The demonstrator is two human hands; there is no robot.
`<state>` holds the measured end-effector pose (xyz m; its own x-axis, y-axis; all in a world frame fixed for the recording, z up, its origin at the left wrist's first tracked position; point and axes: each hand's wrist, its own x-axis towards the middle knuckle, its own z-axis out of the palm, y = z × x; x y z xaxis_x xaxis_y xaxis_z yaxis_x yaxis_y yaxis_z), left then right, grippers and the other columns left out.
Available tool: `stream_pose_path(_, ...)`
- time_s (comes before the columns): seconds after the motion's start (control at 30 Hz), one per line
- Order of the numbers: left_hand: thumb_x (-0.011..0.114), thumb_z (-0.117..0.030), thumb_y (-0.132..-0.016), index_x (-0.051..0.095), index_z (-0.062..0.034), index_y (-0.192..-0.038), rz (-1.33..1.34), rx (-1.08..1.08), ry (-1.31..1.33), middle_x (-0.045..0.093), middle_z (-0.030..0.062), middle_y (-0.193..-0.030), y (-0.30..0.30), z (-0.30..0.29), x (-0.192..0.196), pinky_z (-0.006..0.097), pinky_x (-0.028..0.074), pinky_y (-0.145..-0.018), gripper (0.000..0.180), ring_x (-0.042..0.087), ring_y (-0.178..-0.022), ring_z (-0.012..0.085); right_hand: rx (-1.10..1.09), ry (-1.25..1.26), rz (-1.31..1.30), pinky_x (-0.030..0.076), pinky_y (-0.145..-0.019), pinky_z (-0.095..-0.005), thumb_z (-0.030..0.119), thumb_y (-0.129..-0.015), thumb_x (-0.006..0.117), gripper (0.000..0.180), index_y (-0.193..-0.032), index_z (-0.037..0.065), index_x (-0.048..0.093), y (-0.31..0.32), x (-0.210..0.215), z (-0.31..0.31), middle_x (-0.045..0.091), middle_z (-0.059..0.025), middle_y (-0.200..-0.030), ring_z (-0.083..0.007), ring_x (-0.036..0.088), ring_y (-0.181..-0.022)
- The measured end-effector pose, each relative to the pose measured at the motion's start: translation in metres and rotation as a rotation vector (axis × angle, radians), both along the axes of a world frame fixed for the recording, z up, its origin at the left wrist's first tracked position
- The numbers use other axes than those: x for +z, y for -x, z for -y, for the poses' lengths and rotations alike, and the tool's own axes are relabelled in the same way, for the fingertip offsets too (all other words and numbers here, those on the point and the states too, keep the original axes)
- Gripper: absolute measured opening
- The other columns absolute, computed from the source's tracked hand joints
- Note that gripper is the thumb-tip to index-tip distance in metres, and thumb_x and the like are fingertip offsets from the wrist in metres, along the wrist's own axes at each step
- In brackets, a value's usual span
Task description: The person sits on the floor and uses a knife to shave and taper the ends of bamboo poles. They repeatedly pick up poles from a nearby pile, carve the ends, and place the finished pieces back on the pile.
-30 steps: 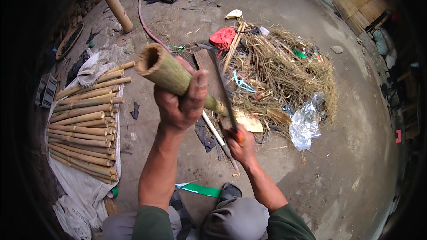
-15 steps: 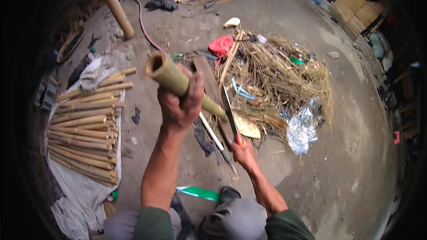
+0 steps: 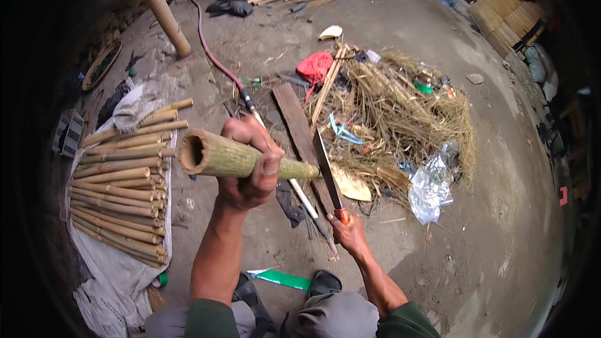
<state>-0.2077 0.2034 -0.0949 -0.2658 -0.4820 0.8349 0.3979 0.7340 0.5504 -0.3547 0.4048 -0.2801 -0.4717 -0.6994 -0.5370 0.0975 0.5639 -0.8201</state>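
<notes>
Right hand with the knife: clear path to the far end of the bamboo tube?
Probably yes. The right hand holds the knife with its blade right beside the far end of the bamboo tube, gripped by the left hand; nothing lies between.

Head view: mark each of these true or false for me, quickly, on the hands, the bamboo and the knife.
1. The left hand grips a hollow bamboo tube. True.
2. The right hand is empty. False: it holds a knife by its handle.
3. The knife blade lies flat on the ground. False: it is raised, its tip close to the far end of the tube.
4. Cut bamboo lengths lie in a row on a sheet at the person's left. True.
5. The heap of dry straw is at the person's left. False: it is ahead and to the right.
</notes>
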Motion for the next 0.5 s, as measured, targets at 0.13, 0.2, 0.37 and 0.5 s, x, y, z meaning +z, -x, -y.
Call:
stream_pose_path(0.13,0.068,-0.031,-0.085,0.045,-0.0078,-0.092,0.043,-0.193,-0.226,0.052,0.0055,-0.077,-0.001,-0.006,0.001,0.027,0.042,-0.064,0.034,0.046,-0.068,0.0113,0.065,0.565,-0.397,0.044,-0.058,-0.0336,0.017,-0.091,0.077,0.025,-0.085,0.003,0.057,-0.008,0.017,-0.007,0.054,-0.0057,-0.066,-0.013,0.049,-0.063)
stream_pose_path(0.2,0.068,-0.039,-0.084,0.044,-0.0085,-0.091,0.066,-0.211,-0.176,0.051,0.005,-0.075,-0.001,-0.01,0.003,0.026,0.04,-0.064,0.04,0.046,-0.068,0.0111,0.055,0.637,-0.38,0.043,-0.058,-0.0324,0.017,-0.091,0.078,0.024,-0.086,0.004,0.058,-0.013,0.031,0.008,0.054,-0.0047,-0.067,-0.0124,0.048,-0.063)
stream_pose_path(0.37,0.064,-0.045,-0.085,0.042,-0.0105,-0.089,0.002,-0.135,-0.286,0.051,0.0024,-0.072,-0.008,-0.019,0.003,0.027,0.039,-0.064,0.041,0.045,-0.068,0.0112,0.147,0.264,-0.194,0.044,-0.059,-0.0345,0.018,-0.092,0.077,0.024,-0.087,0.002,0.06,-0.02,0.055,0.031,0.056,-0.0058,-0.067,-0.0145,0.05,-0.062)
stream_pose_path(0.5,0.063,-0.046,-0.085,0.043,-0.01,-0.089,0.038,-0.091,-0.223,0.051,0.0028,-0.07,-0.01,-0.021,-0.005,0.028,0.039,-0.065,0.042,0.045,-0.066,0.0115,0.075,0.609,-0.451,0.046,-0.059,-0.037,0.024,-0.092,0.077,0.029,-0.087,0.001,0.059,-0.024,0.05,0.016,0.058,-0.0123,-0.066,-0.0192,0.053,-0.059)
